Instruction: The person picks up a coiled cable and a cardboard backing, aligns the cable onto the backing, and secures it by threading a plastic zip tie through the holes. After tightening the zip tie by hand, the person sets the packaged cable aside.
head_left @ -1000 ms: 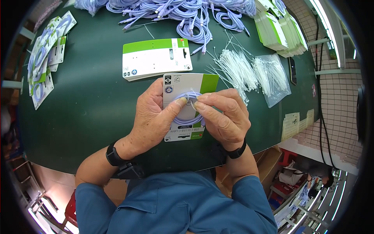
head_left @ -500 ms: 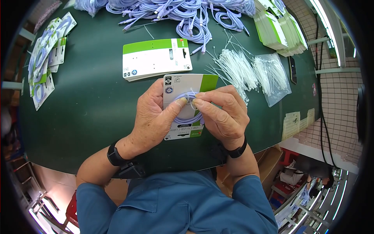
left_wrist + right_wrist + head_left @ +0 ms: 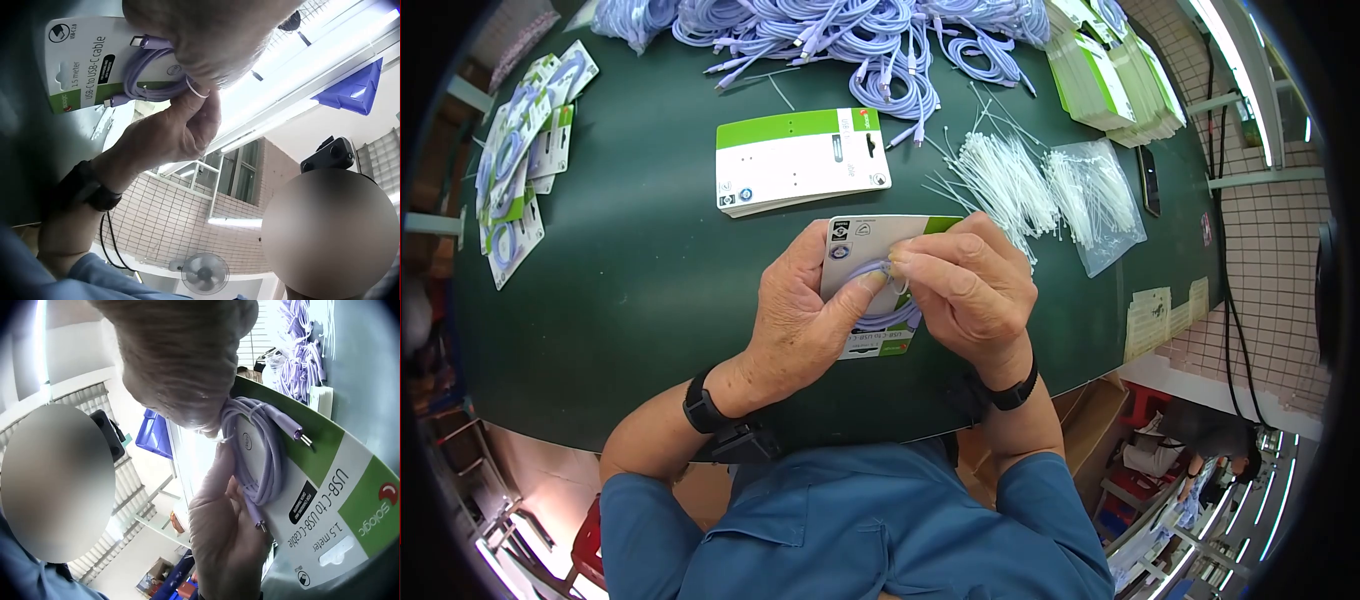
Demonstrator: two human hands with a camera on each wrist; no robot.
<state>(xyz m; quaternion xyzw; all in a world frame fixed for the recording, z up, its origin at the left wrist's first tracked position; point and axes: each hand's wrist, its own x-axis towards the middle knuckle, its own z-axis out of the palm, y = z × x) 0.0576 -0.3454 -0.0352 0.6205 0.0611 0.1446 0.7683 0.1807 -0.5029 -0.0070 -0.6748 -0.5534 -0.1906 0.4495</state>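
My left hand point(image 3: 800, 305) grips a white and green cardboard card point(image 3: 331, 506) from its left side, thumb pressed on the front. Against that card lies a coiled lilac USB-C cable point(image 3: 275, 456), both metal plugs showing in the right wrist view. A thin white cable tie point(image 3: 196, 89) loops out at the coil's side. My right hand point(image 3: 980, 290) pinches the tie between thumb and index finger, right beside the left thumb. In the head view the two hands hide part of the coil.
Behind the hands lies a stack of flat cards point(image 3: 800, 160). Loose cable ties point(image 3: 1005, 185) and a bag of ties point(image 3: 1095, 200) are to its right. Cables point(image 3: 830, 40) heap at the back; carded cables point(image 3: 510, 150) pile at left. More cards point(image 3: 1090, 85) and a phone point(image 3: 1149, 180) are at right.
The card has tipped and looks foreshortened, its top edge lower in the head view. My right fingertips have moved slightly down and left, closer to the left thumb.
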